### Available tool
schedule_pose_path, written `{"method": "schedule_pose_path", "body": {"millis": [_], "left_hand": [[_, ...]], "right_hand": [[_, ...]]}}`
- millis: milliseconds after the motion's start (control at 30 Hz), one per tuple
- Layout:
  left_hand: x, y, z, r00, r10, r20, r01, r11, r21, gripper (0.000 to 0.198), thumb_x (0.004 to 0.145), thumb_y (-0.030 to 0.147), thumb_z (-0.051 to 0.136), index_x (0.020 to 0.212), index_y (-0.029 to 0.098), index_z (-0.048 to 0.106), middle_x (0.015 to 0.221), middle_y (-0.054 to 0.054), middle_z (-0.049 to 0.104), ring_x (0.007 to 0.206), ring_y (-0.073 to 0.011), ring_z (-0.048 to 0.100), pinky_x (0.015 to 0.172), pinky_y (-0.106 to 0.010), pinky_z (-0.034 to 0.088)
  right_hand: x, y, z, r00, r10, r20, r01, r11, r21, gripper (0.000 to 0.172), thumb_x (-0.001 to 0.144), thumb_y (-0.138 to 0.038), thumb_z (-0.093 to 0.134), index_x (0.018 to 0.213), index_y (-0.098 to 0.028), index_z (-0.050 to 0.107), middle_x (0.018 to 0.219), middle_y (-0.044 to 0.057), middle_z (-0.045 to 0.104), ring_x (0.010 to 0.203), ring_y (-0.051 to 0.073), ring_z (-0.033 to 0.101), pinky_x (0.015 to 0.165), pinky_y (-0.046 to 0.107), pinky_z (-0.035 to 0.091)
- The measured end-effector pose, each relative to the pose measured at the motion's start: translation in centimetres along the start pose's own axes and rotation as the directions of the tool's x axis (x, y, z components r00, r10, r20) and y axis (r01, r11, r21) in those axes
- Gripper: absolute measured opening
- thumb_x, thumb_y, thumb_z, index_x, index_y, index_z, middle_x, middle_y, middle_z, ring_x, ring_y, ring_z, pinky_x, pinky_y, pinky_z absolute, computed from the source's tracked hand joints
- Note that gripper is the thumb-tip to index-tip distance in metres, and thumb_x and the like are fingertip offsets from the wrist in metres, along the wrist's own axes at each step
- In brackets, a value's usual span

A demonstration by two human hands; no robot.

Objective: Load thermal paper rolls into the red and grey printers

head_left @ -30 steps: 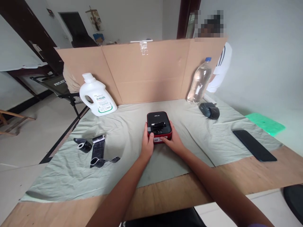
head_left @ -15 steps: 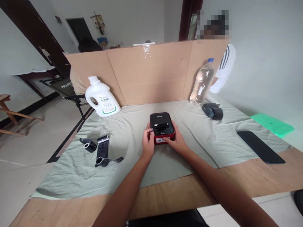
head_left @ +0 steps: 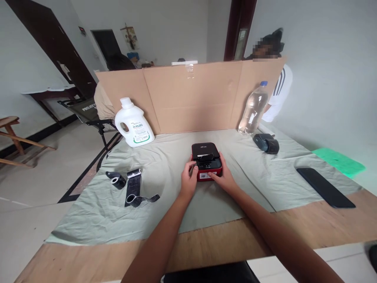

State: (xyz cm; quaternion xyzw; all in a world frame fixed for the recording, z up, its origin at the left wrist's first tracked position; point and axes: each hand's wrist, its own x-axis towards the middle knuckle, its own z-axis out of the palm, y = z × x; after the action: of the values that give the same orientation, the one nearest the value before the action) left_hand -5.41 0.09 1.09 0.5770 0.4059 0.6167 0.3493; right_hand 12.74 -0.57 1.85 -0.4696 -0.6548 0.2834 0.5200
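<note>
A small black and red label printer (head_left: 206,151) lies on the cloth in front of me, with a white label on its red front. A short black strip pokes out of the slot on top. The rear of its black lid looks slightly raised, with red showing along the left edge. My left hand (head_left: 189,177) grips the printer's left side, its thumb near the front top corner. Wrapped around the right side is my right hand (head_left: 226,177), with the thumb across the front by the label. The undersides of both hands' fingers are hidden.
On the left lie black rolls (head_left: 118,182) and an unrolled black strip (head_left: 134,188). A white detergent jug (head_left: 135,124) and a water bottle (head_left: 253,108) stand before a cardboard screen (head_left: 194,98). At right are a dark device (head_left: 266,144) and flat black slab (head_left: 325,188). A person sits behind.
The printer's lid appears to have lifted a little, with more red visible at its left edge. Both hands keep their hold. The whole view has shifted slightly.
</note>
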Motion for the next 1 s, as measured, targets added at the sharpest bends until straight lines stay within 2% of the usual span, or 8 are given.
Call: {"method": "schedule_pose_path", "body": {"millis": [233,367,433,533,633,700,800,1000], "left_hand": [[-0.1,0.5,-0.2,0.999,0.036,0.013,-0.036,0.999,0.014,0.025,0.099,0.038,0.051,0.113,0.021,0.061,0.143,-0.012,0.057,0.130,-0.0256,0.056,0.111,-0.043,0.044],[0.0,0.7,-0.2,0.999,0.038,0.029,-0.037,0.999,-0.017,0.023,0.099,0.037,0.052,0.113,0.022,0.061,0.147,-0.010,0.054,0.137,-0.0253,0.050,0.114,-0.045,0.041],[0.1,0.7,-0.3,0.999,0.037,0.025,-0.036,0.999,-0.029,0.022,0.098,0.037,0.052,0.112,0.022,0.061,0.146,-0.010,0.055,0.138,-0.0254,0.049,0.115,-0.045,0.040],[0.1,0.6,-0.3,0.999,0.033,0.025,-0.032,0.999,-0.036,0.023,0.098,0.037,0.053,0.113,0.021,0.062,0.146,-0.011,0.055,0.137,-0.0262,0.050,0.116,-0.047,0.040],[0.1,0.5,-0.2,0.999,0.047,0.012,-0.046,0.996,-0.074,0.031,0.098,0.036,0.053,0.124,0.021,0.059,0.145,-0.012,0.056,0.136,-0.0262,0.051,0.116,-0.047,0.040],[0.1,0.6,-0.1,0.999,0.047,0.005,-0.046,0.992,-0.114,0.038,0.098,0.036,0.054,0.133,0.021,0.055,0.144,-0.012,0.057,0.135,-0.0255,0.052,0.117,-0.045,0.040],[0.1,0.7,-0.1,0.999,0.035,0.011,-0.033,0.986,-0.162,0.043,0.098,0.036,0.054,0.137,0.019,0.051,0.144,-0.013,0.056,0.136,-0.0244,0.052,0.117,-0.043,0.040],[0.0,0.9,-0.2,0.999,0.048,0.017,-0.045,0.987,-0.151,0.042,0.098,0.033,0.053,0.138,0.020,0.050,0.145,-0.013,0.054,0.136,-0.0237,0.051,0.117,-0.043,0.041]], "right_hand": [[-0.1,0.6,-0.1,0.999,0.048,0.015,-0.048,0.999,0.000,0.106,0.079,-0.051,0.074,0.162,-0.024,0.014,0.162,0.011,0.031,0.147,0.031,0.034,0.123,0.050,0.026],[-0.2,0.4,-0.7,1.000,0.004,-0.004,-0.003,1.000,0.012,0.081,0.089,-0.057,0.060,0.158,-0.025,0.031,0.161,0.007,0.035,0.149,0.028,0.031,0.123,0.046,0.026],[0.4,-0.1,-1.4,0.999,-0.004,-0.053,0.006,1.000,0.029,0.064,0.096,-0.059,0.047,0.150,-0.026,0.046,0.157,0.007,0.041,0.145,0.027,0.038,0.121,0.046,0.031],[2.8,-1.5,-2.8,0.994,0.026,-0.110,-0.024,1.000,0.017,0.054,0.098,-0.059,0.041,0.128,-0.023,0.066,0.139,0.010,0.060,0.126,0.029,0.057,0.106,0.048,0.047],[6.7,-3.3,-3.8,0.998,0.012,0.070,-0.006,0.997,-0.082,0.041,0.094,-0.050,0.051,0.112,-0.022,0.074,0.120,0.009,0.072,0.113,0.028,0.064,0.099,0.046,0.051],[9.7,-4.2,-3.7,0.954,0.024,0.298,0.030,0.984,-0.177,0.034,0.091,-0.041,0.053,0.109,-0.021,0.075,0.113,0.008,0.074,0.108,0.027,0.066,0.096,0.043,0.052],[13.4,-5.2,-2.3,0.817,0.173,0.550,0.062,0.922,-0.382,0.032,0.084,-0.025,0.053,0.104,-0.019,0.077,0.103,0.007,0.076,0.093,0.026,0.070,0.087,0.040,0.055],[16.0,-6.1,1.9,0.595,0.469,0.653,0.169,0.721,-0.672,0.026,0.061,-0.003,0.060,0.074,-0.019,0.077,0.075,0.007,0.074,0.070,0.024,0.068,0.071,0.034,0.052]]}}
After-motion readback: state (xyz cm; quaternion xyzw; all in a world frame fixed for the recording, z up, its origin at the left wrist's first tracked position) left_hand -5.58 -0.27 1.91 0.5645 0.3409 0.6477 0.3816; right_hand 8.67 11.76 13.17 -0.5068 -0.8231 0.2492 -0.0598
